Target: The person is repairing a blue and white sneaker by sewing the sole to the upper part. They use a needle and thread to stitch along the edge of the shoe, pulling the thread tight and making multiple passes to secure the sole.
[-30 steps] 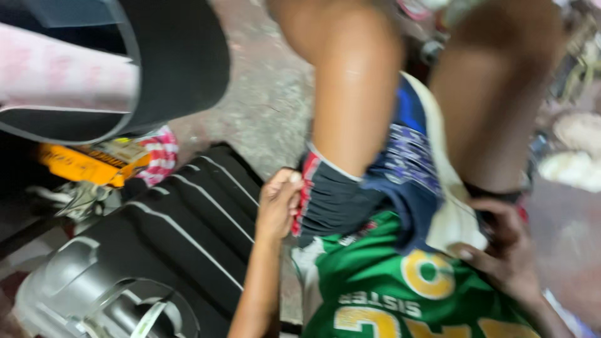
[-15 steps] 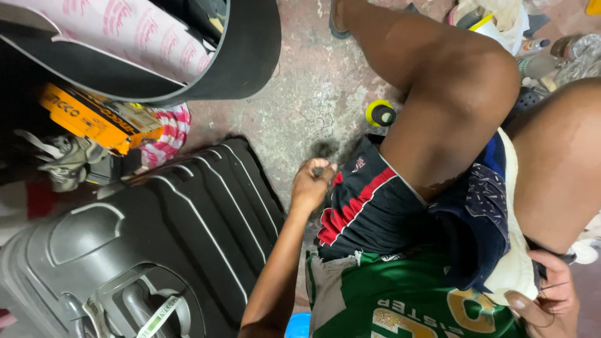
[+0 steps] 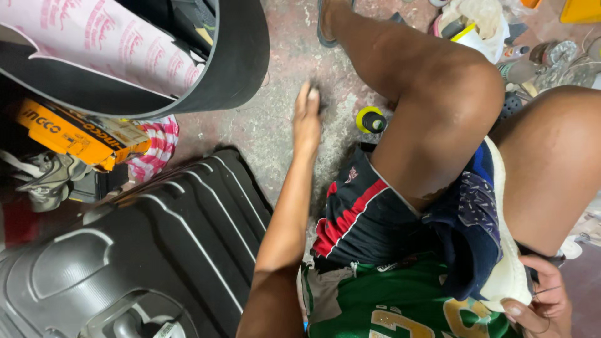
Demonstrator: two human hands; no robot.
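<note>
The left hand (image 3: 307,122) is stretching flat, fingers together, over the concrete floor (image 3: 275,125); a yellow-and-black round cap (image 3: 370,119) is lying at its three o'clock. An orange rectangular box (image 3: 75,133) is sitting at nine o'clock. The right hand (image 3: 537,300), half cut off, is pinching white cloth (image 3: 508,275).

A stained concrete floor (image 3: 275,125) carries a dark ribbed suitcase (image 3: 156,250) and a yellow-capped bottle (image 3: 370,119).

A single head-worn camera looked steeply down from close above the seated person's lap, taking in the bent knees, the concrete floor (image 3: 275,125) ahead and a dark hard case (image 3: 156,250) at the lower left. No second view existed.
</note>
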